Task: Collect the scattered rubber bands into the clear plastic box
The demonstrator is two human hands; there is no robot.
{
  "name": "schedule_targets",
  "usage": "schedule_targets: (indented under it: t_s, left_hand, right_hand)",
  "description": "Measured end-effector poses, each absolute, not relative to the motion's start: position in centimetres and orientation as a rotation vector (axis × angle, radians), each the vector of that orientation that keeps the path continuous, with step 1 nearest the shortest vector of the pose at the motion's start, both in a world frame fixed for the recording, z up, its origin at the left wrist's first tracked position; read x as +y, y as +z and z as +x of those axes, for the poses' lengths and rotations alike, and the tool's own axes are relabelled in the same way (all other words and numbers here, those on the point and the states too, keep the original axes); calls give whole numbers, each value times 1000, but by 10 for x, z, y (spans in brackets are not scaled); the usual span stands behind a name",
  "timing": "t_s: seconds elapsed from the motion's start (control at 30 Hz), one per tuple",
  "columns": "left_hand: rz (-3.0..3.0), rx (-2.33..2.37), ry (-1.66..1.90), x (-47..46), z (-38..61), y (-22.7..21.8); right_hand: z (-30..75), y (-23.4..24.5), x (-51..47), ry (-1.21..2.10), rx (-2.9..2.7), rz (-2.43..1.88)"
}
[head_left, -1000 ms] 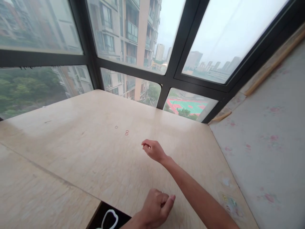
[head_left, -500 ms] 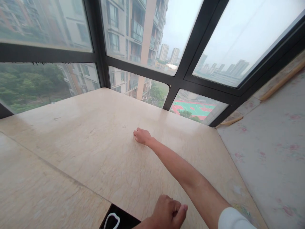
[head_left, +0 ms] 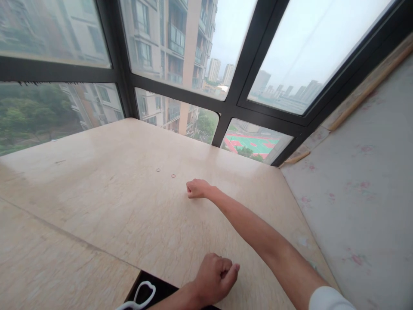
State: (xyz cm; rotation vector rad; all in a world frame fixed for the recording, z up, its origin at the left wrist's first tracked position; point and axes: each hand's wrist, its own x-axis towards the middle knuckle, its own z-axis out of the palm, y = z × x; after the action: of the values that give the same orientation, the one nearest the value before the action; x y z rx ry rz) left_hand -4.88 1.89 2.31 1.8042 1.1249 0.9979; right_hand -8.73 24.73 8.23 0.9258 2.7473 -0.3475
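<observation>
Two small thin rings, a left ring (head_left: 158,170) and a right ring (head_left: 173,175), lie a little apart on the beige marble-look surface (head_left: 106,206). Just to the right of them, my right hand (head_left: 197,188) rests low over the surface with its fingers curled closed. What those fingers hold, if anything, is hidden. Nearer to me, my left hand (head_left: 214,277) is closed in a fist, thumb to the right. Its inside cannot be seen either.
By my left wrist is a black opening or panel (head_left: 134,284) with a white looped object (head_left: 143,292) on it. Dark window frames (head_left: 180,97) border the far side. A floral-papered wall (head_left: 355,206) rises on the right. A seam (head_left: 74,239) crosses the surface.
Moving off to the right, my right hand has uncovered a second ring beside the first. My left fist stays closed near the front. The whole view has shifted slightly.
</observation>
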Motion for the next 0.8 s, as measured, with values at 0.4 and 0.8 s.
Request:
schedule_targets:
  t_s: [0.4, 0.8]
  left_hand:
    - [1949, 1158, 902, 21, -49, 14]
    - [1898, 1276, 1002, 23, -44, 16]
  right_hand:
    - [79, 96, 166, -907, 3019, 1571]
    - [239, 87, 61, -806, 2788, 2418]
